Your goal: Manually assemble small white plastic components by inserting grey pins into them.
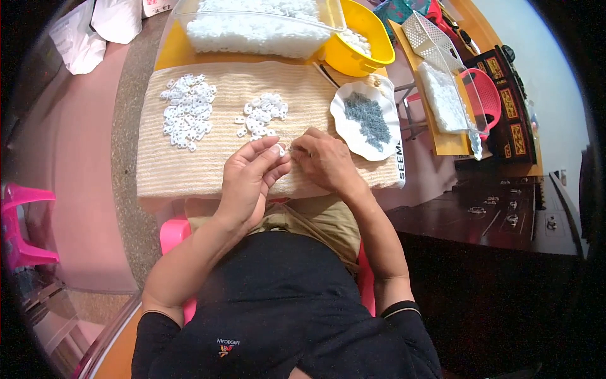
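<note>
Between the thumb and fingers of my left hand is a small white plastic piece. My right hand is close beside it, its fingers pinched together toward the piece; whatever they hold is too small to make out. Just beyond my hands lies a small pile of white plastic pieces with dark holes. A larger pile of similar white pieces is spread at the left. To the right, a white wavy-edged plate holds many small grey-blue parts. All rest on a striped cream towel.
A clear plastic bin full of white pieces stands at the back, beside a yellow basin. A white perforated basket and a clear tray are at the right. A pink stool stands far left.
</note>
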`<action>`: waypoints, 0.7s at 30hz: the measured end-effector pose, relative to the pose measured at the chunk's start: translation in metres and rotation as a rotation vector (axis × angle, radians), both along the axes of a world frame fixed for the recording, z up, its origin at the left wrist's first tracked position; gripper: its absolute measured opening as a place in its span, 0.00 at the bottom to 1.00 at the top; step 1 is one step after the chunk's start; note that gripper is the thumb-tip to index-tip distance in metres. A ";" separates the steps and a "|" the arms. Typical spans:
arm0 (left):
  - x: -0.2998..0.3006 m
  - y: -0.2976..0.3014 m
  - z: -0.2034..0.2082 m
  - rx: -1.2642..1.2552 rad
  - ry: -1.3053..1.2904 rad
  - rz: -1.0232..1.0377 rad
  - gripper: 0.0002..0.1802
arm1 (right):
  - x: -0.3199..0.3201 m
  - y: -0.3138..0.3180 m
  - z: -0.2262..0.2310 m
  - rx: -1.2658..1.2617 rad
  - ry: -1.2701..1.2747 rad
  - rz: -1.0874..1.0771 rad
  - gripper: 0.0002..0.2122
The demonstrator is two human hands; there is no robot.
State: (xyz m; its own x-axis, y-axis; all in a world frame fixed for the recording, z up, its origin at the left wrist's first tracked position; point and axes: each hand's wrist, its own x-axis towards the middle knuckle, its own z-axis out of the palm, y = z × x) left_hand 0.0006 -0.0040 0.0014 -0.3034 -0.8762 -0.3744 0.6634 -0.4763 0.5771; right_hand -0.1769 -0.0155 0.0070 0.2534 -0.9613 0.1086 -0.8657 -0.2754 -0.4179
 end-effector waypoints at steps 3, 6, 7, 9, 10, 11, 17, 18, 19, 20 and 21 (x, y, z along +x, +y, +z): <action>-0.001 0.000 -0.001 -0.001 -0.005 -0.005 0.12 | -0.003 0.001 -0.005 -0.006 0.015 -0.013 0.05; -0.003 0.001 -0.006 -0.058 -0.051 -0.036 0.11 | -0.007 0.005 -0.010 -0.104 -0.087 0.001 0.04; -0.004 0.001 -0.009 -0.112 -0.095 -0.066 0.11 | -0.009 0.006 -0.009 -0.105 -0.088 0.001 0.04; -0.005 -0.003 -0.011 -0.221 -0.214 -0.106 0.11 | -0.014 0.007 -0.008 -0.141 -0.282 0.002 0.03; -0.006 -0.004 -0.012 -0.329 -0.331 -0.146 0.11 | -0.016 0.010 -0.006 -0.141 -0.283 0.001 0.03; -0.007 -0.004 -0.013 -0.329 -0.332 -0.147 0.11 | -0.017 0.013 -0.004 -0.099 -0.374 -0.036 0.03; -0.012 -0.005 -0.017 -0.598 -0.629 -0.189 0.13 | -0.019 0.032 -0.001 0.237 -0.718 -0.209 0.06; -0.014 -0.005 -0.022 -0.640 -0.647 -0.135 0.14 | -0.018 0.033 0.000 0.294 -0.773 -0.225 0.07; -0.016 -0.005 -0.023 -0.683 -0.662 -0.086 0.14 | -0.018 0.034 0.000 0.291 -0.772 -0.228 0.07; -0.017 -0.005 -0.023 -0.685 -0.659 -0.088 0.14 | -0.018 0.035 0.001 0.303 -0.812 -0.231 0.07; -0.017 -0.004 -0.022 -0.670 -0.649 -0.072 0.15 | -0.018 0.035 0.001 0.315 -0.851 -0.234 0.07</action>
State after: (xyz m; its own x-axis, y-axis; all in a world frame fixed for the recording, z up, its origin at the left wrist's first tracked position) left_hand -0.0161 -0.0081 -0.0209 -0.2739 -0.9578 0.0871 0.0974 0.0625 0.9933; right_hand -0.1945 0.0197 0.0078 0.0044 -0.9944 -0.1053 -0.2540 0.1007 -0.9620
